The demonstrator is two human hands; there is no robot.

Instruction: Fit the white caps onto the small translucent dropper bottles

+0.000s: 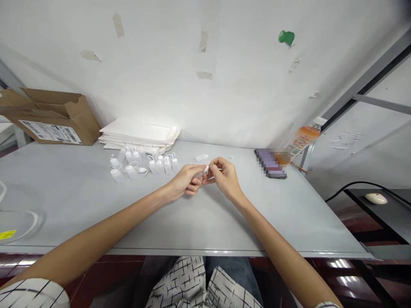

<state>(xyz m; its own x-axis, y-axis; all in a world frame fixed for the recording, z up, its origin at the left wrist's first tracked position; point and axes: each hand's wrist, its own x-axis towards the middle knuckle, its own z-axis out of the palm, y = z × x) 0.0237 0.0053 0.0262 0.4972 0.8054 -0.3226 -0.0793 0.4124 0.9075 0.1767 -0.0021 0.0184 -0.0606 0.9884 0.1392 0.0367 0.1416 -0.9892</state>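
In the middle of the table my left hand (189, 180) is wrapped round a small white squeeze bottle (199, 174), whose top points to the right. The fingertips of my right hand (223, 174) are pinched at the bottle's top, on what looks like its white cap (207, 168); the exact grip is partly hidden. Just behind my hands another small white bottle (201, 158) lies on its side. A thin clear cap strap (231, 158) lies to the right of it. Several similar bottles with looped cap straps (160, 165) stand in a group to the left.
An open cardboard box (61, 119) and a stack of white envelopes (138, 133) sit at the back left. At the right are a phone (271, 164) and a bottle of orange drink (300, 139). A clear plastic bag (19, 222) lies at the left edge of the grey table (192, 222).
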